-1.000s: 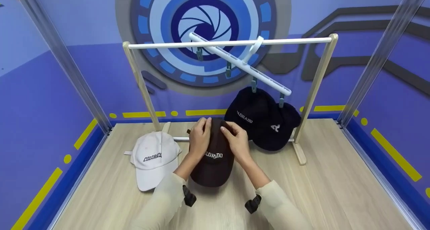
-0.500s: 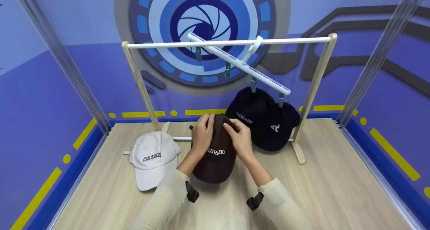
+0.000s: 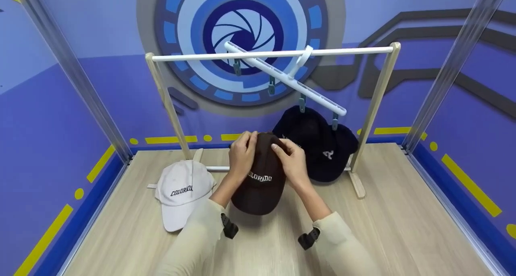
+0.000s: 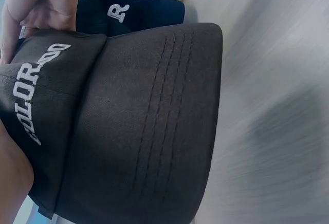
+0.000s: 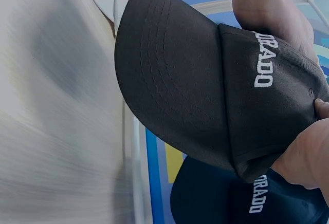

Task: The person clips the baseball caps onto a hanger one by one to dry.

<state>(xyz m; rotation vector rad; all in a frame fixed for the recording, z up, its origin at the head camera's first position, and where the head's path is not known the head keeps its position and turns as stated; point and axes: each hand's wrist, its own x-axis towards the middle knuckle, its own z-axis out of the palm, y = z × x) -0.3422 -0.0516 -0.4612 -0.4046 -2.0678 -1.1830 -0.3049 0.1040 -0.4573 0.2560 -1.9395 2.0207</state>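
Observation:
Between the two hands is a dark brown baseball cap [image 3: 260, 195] with white COLORADO lettering, held off the tabletop with its brim toward me. My left hand [image 3: 242, 155] grips the crown's left side, and my right hand [image 3: 293, 161] pinches the right side near the top, thumb in front. Both wrist views show the brim [image 4: 144, 111] hanging over the wood. Behind the right hand, two black caps [image 3: 310, 147] hang from clips on a white hanger [image 3: 286, 79]. The hanger's left clips [image 3: 237, 67] hold nothing. Fingers behind the crown are hidden.
A white COLORADO cap [image 3: 183, 187] lies on the wooden tabletop [image 3: 403, 227] at left. The hanger hooks over the white rail [image 3: 193, 57] of a wooden rack [image 3: 375, 106]. Blue printed walls [image 3: 475, 114] enclose the table behind and on both sides.
Both hands have raised the brown cap slightly and moved it a little to the right and toward the rack. The white cap and the clipped black caps stay put.

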